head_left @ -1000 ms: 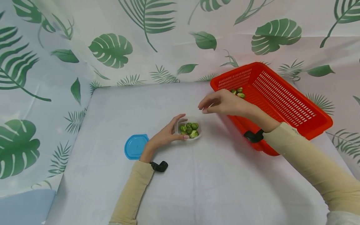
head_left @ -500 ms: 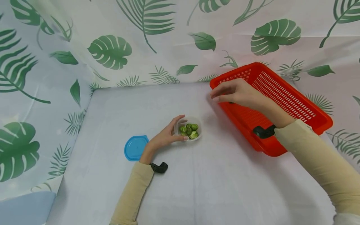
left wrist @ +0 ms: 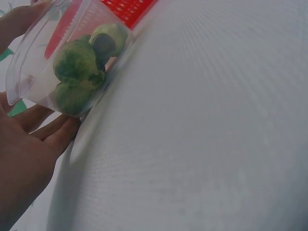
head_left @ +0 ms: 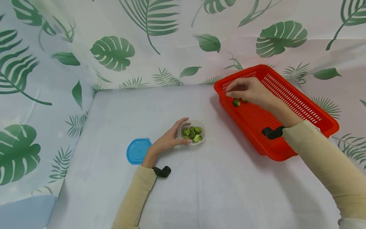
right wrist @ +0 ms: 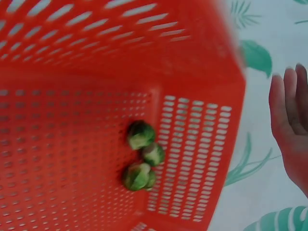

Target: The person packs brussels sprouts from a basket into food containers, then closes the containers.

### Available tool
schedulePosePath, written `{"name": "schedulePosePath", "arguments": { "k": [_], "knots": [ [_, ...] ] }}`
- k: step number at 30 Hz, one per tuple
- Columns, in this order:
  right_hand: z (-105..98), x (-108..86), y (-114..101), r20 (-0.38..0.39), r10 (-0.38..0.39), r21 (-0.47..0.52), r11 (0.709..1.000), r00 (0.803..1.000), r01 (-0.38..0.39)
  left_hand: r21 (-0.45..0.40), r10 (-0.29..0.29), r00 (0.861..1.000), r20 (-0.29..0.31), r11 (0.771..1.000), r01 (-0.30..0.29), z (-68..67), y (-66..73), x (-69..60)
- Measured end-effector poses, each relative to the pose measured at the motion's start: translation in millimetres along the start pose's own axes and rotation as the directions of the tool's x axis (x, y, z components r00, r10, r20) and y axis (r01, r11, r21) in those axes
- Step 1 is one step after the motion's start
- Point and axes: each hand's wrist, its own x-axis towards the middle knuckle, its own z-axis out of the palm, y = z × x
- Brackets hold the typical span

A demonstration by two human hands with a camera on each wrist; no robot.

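White table (head_left: pixel 223 178) beneath basket (head_left: pixel 274 149), leaf-printed backdrop (head_left: pixel 168 57)

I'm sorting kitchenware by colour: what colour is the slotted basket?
The slotted basket is plain red; the head view shows it best.

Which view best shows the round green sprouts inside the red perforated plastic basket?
The right wrist view: it looks into the red perforated plastic basket, showing the round green sprouts clustered and unobstructed. In the head view, the right hand partly covers them; the left wrist view shows none of these.
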Motion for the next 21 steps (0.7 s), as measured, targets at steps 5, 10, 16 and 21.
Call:
{"name": "schedulePosePath", "arguments": {
  "k": [5,10,16,21],
  "knots": [
    [-2.6,6.1,13.3,-0.008,0.054,-0.006,0.999,0.998,-0.054,0.012,-0.001,1.000,-0.007,1.000,0.001,-0.9,0.3,0.2],
    [-3.7,12.2,34.4,0.004,0.093,-0.068,0.993,0.996,-0.093,0.020,-0.015,1.000,0.004,1.000,0.015,-0.7,-1.8,0.2],
    [-5.7,23.0,59.7,0.034,0.136,-0.115,0.985,0.990,-0.132,0.018,-0.008,1.000,-0.004,1.000,0.008,-0.1,-1.9,1.1],
    [-3.2,29.7,75.7,0.064,0.138,-0.175,0.977,0.988,-0.125,0.009,-0.013,1.000,0.002,1.000,0.013,-0.1,-0.8,0.4]
  ]
}}
